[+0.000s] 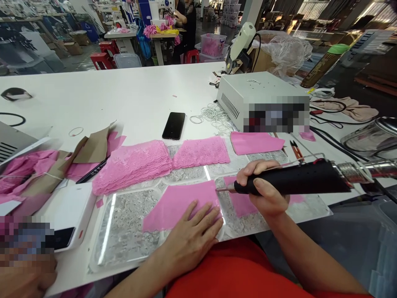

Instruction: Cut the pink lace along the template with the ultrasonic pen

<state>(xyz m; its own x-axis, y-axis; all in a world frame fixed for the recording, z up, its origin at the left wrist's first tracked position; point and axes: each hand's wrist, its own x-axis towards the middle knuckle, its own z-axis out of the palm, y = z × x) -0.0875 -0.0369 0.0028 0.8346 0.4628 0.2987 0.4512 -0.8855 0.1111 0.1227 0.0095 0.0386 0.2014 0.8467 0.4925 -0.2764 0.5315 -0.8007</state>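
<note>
My left hand [197,231] lies flat with fingers spread on a smooth pink fabric piece [178,203], pressing it on the grey marble-patterned mat [128,227]. In my right hand [269,192] is a black-handled tool [297,178] with a thin metal tip and a metal hose at its rear, possibly an ultrasonic hand tool. Its tip meets the right edge of that fabric piece. Another pink piece [242,203] lies partly under my right hand. Beyond are a stack of pink lace pieces [133,163], a separate lace piece [201,152] and a smooth pink piece [257,142].
A grey metal box [235,103] stands at the back right, near tangled white cord [214,116] and a phone [173,125]. Bundled pink fabric [27,165] and a white box [77,215] lie left. Another person's hand [27,273] shows at lower left. Black cables run along the right.
</note>
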